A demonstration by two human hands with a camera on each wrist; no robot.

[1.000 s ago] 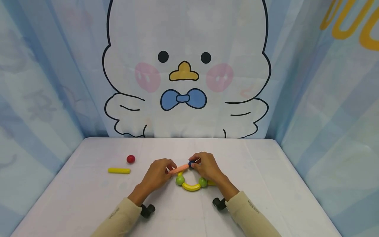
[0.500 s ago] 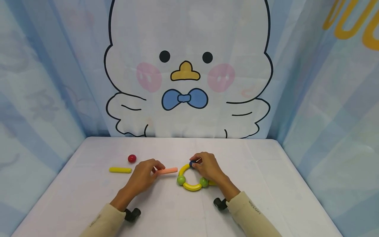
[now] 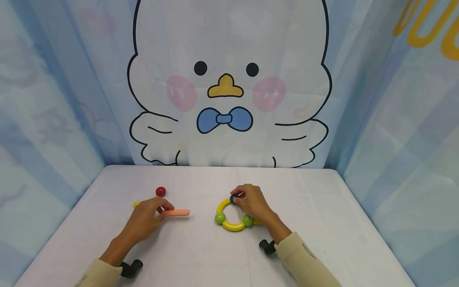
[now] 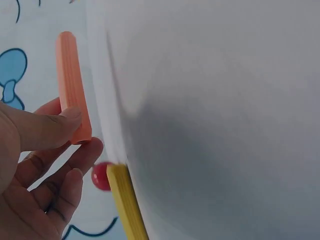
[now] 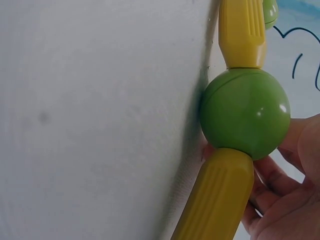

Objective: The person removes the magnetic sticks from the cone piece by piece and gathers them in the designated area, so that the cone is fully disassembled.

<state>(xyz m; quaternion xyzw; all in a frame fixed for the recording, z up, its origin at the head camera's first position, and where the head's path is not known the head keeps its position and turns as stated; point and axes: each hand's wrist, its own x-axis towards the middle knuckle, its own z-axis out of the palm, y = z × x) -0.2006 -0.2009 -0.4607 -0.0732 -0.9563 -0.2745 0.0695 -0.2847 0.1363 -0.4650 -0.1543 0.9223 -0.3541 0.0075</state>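
Note:
My left hand point(image 3: 148, 217) pinches an orange rod point(image 4: 74, 80) by one end between thumb and fingers, its other end pointing right in the head view. Behind that hand, a yellow rod point(image 4: 126, 202) is mostly hidden in the head view, with a red ball point(image 3: 160, 191) just beyond. My right hand point(image 3: 251, 202) pinches a dark blue ball point(image 3: 234, 198) at the far end of a ring-like chain. The chain has curved yellow pieces point(image 3: 233, 226) joined by green balls point(image 5: 245, 112). My right hand covers part of its right side.
A white-covered table point(image 3: 215, 259) carries all the pieces. Its back edge meets a curtain point(image 3: 297, 99) printed with a cartoon duck, and curtains hang on both sides. A black wrist camera point(image 3: 132, 269) is strapped under the left sleeve.
My left hand has carried the orange rod leftward, away from the chain, and now blocks most of the yellow rod. My right hand stays on the blue ball.

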